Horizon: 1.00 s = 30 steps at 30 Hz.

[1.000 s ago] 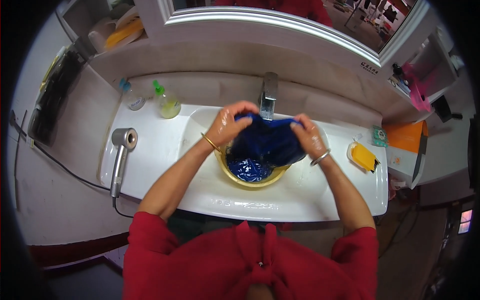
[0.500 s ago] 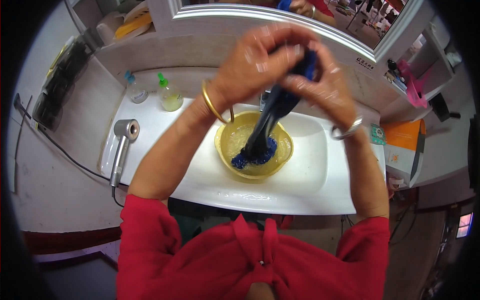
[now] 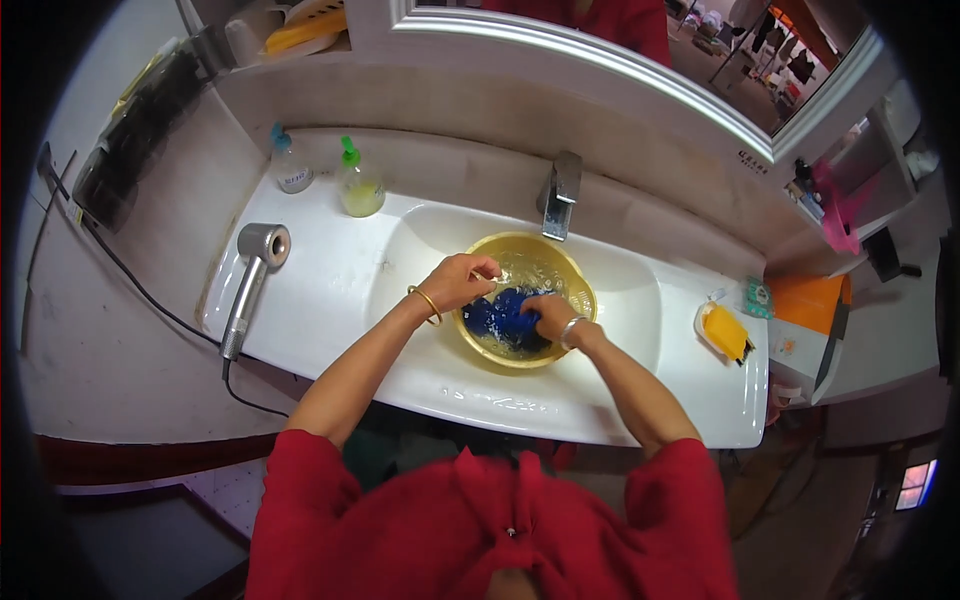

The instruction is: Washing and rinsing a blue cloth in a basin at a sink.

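A yellow plastic basin (image 3: 572,262) holds water and stands in the white sink (image 3: 640,300). Wet dark blue cloth (image 3: 497,318) lies partly sunk in the water; its exact kind is unclear. My right hand (image 3: 552,316), with a silver bracelet at the wrist, reaches into the basin, its fingers closed on the cloth. Above the basin's left rim is my left hand (image 3: 460,282), wearing a gold bangle. Its fingers are curled together, and whatever they may pinch is too small to make out. Splashed water glints beside its fingertips.
A chrome faucet (image 3: 563,195) rises behind the basin. Two pump bottles, one green-topped (image 3: 361,190) and one blue-topped (image 3: 292,170), stand at the back left. A grey hair dryer (image 3: 250,285) with a cord lies on the left. A yellow brush-like thing (image 3: 725,333) rests on the right.
Both hands have come down from high above the basin. The blue cloth, stretched up between them before, now lies in the water. The faucet and right counter have come into view.
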Each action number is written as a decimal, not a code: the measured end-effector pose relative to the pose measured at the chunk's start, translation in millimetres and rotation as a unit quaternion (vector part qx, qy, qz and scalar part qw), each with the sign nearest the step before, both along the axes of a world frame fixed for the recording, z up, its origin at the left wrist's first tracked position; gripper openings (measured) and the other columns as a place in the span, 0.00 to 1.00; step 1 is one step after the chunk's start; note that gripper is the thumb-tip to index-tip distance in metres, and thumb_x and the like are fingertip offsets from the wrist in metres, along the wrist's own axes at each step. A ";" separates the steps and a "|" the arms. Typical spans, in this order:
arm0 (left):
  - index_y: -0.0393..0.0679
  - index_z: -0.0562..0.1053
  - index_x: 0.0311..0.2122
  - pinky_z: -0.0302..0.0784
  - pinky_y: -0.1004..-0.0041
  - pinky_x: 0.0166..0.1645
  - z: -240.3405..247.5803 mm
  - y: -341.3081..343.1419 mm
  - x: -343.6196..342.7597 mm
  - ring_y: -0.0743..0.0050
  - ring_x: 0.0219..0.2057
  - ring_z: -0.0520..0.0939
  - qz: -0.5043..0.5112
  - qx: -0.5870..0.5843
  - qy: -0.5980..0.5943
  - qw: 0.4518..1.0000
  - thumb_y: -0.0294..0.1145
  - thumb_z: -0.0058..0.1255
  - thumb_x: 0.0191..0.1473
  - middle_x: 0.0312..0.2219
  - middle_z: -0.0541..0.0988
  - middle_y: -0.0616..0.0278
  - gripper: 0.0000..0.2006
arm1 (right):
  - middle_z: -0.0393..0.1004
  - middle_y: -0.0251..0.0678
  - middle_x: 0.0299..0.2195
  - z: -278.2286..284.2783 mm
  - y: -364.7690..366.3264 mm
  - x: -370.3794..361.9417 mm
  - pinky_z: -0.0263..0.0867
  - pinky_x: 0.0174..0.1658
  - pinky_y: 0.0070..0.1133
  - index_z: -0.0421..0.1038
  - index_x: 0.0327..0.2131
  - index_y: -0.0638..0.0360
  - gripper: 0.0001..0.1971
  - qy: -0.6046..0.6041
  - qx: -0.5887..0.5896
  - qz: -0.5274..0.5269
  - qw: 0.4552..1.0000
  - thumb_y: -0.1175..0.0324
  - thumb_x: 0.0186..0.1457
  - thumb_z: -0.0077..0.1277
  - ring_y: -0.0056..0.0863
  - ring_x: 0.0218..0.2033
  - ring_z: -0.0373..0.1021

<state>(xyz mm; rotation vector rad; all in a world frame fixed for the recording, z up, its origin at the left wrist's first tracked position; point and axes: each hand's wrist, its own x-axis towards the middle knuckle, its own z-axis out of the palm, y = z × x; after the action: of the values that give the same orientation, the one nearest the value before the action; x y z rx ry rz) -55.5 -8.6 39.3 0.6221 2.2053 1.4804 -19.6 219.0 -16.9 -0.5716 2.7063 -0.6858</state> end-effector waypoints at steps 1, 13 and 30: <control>0.39 0.71 0.38 0.71 0.79 0.41 -0.4 2.2 -3.3 0.79 0.32 0.74 -0.002 0.021 -0.015 1.000 0.26 0.52 0.43 0.32 0.75 0.63 0.13 | 0.74 0.43 0.30 19.4 8.1 -6.4 0.64 0.42 0.25 0.73 0.33 0.57 0.16 0.041 -0.032 -0.022 0.998 0.82 0.36 0.44 0.40 0.34 0.70; 0.44 0.66 0.45 0.62 0.75 0.48 60.6 65.9 0.7 0.73 0.41 0.69 -0.048 0.173 -0.051 0.982 0.39 0.65 0.30 0.37 0.71 0.64 0.33 | 0.72 0.35 0.34 345.9 26.1 1.0 0.70 0.36 0.19 0.70 0.39 0.61 0.20 0.244 -0.425 0.044 0.871 0.86 0.41 0.38 0.26 0.34 0.70; 0.41 0.63 0.34 0.66 0.76 0.37 31.1 79.7 -9.3 0.69 0.29 0.71 -0.040 0.012 0.155 0.987 0.19 0.48 0.36 0.25 0.69 0.59 0.15 | 0.70 0.33 0.23 41.8 61.7 28.4 0.65 0.30 0.18 0.65 0.31 0.62 0.14 -0.042 -0.317 -0.276 0.906 0.78 0.35 0.54 0.20 0.25 0.68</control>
<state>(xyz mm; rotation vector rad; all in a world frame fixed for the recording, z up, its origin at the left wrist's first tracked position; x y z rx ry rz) -64.8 71.1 70.4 0.9977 2.3591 1.4533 8.8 280.8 24.9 0.1338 2.5233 -1.7187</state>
